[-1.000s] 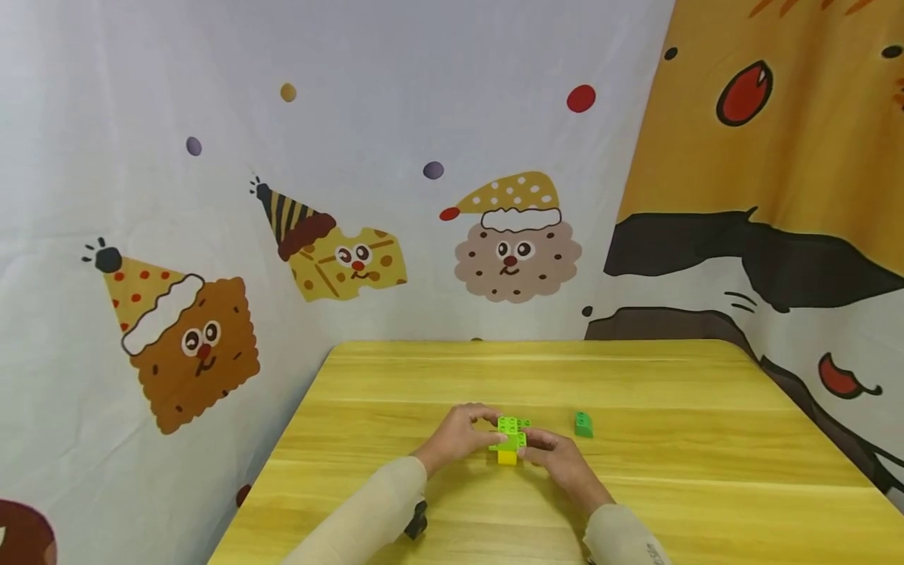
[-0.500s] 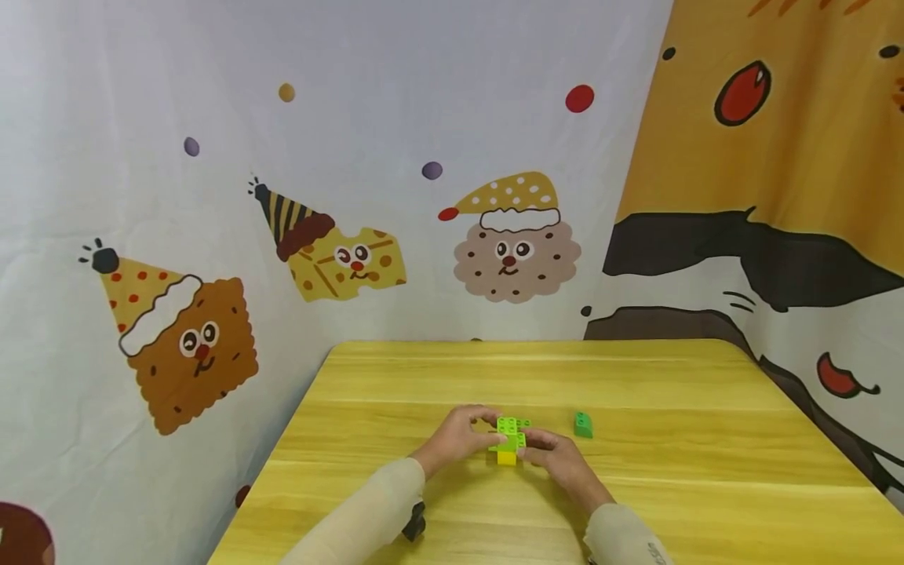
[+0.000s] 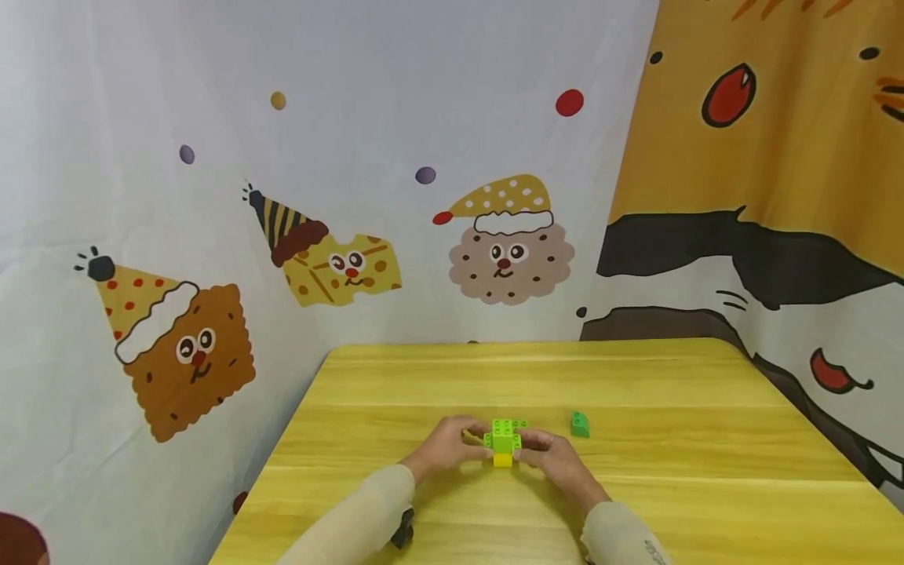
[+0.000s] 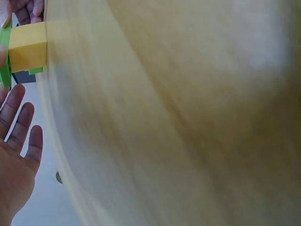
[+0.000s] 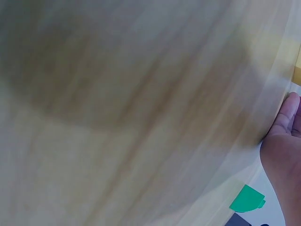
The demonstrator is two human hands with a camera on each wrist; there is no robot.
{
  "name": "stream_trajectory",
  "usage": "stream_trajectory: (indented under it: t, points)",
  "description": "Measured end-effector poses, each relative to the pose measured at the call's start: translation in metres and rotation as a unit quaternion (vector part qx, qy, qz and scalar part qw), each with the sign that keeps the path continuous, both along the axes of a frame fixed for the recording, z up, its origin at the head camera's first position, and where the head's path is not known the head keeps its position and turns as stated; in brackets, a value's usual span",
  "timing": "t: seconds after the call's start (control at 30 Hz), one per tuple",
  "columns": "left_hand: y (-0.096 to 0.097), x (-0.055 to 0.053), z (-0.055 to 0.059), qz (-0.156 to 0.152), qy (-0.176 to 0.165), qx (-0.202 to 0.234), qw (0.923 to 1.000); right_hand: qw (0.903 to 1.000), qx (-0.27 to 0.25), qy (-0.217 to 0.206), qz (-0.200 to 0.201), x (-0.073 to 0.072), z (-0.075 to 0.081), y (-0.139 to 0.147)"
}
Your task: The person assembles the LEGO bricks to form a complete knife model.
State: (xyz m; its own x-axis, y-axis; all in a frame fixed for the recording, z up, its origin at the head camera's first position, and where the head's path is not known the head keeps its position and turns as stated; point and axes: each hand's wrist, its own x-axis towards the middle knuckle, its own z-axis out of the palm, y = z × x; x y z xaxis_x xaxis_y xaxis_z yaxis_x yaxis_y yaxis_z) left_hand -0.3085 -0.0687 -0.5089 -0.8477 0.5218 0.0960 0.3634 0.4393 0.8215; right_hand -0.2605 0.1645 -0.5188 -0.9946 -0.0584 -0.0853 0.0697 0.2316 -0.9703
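A small build of toy bricks stands on the table in the head view. It has a lime green block (image 3: 502, 435) on top and a yellow block (image 3: 503, 460) at its foot. My left hand (image 3: 448, 447) pinches the build's left side, thumb in front and fingers behind. On the other side my right hand (image 3: 561, 461) holds the green part's right end between thumb and fingers. In the left wrist view the yellow block (image 4: 28, 47) sits below a green plate (image 4: 5, 56), with several left fingers extended nearby. The right wrist view hides most of the right hand's grip.
A loose dark green curved brick (image 3: 580, 424) lies on the wooden table (image 3: 636, 377), right of the build and farther back. A black object (image 3: 403, 529) shows by the left sleeve. Behind the table hangs a printed cloth (image 3: 381, 118).
My left hand has shifted from the upper lime green block down to the build's left side, where studs now show. The right hand keeps its hold. The head view has shifted slightly.
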Motion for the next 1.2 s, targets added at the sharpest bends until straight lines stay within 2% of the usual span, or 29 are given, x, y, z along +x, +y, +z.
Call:
stream_trajectory:
  t: [0.4,0.57,0.8,1.07,1.2]
  points:
    - [-0.005,-0.004,-0.007,0.017,-0.037,0.022,0.999,0.9996,-0.017,0.002,0.023,-0.001,0.002,0.004]
    - [-0.007,-0.003,-0.006,0.023,-0.049,0.027,0.9982,0.9996,-0.026,0.0,0.008,-0.004,0.003,0.011]
    - [-0.01,0.0,-0.006,0.019,-0.055,0.039,0.9975,0.9996,-0.011,0.002,-0.026,-0.01,0.007,0.019]
    - [-0.011,-0.001,-0.009,0.011,-0.061,0.039,0.9973,0.9983,0.039,0.025,-0.034,-0.022,0.005,0.018]
    - [-0.01,-0.002,-0.009,0.01,-0.063,0.044,0.997,0.9982,0.045,0.024,-0.033,-0.025,0.004,0.017]
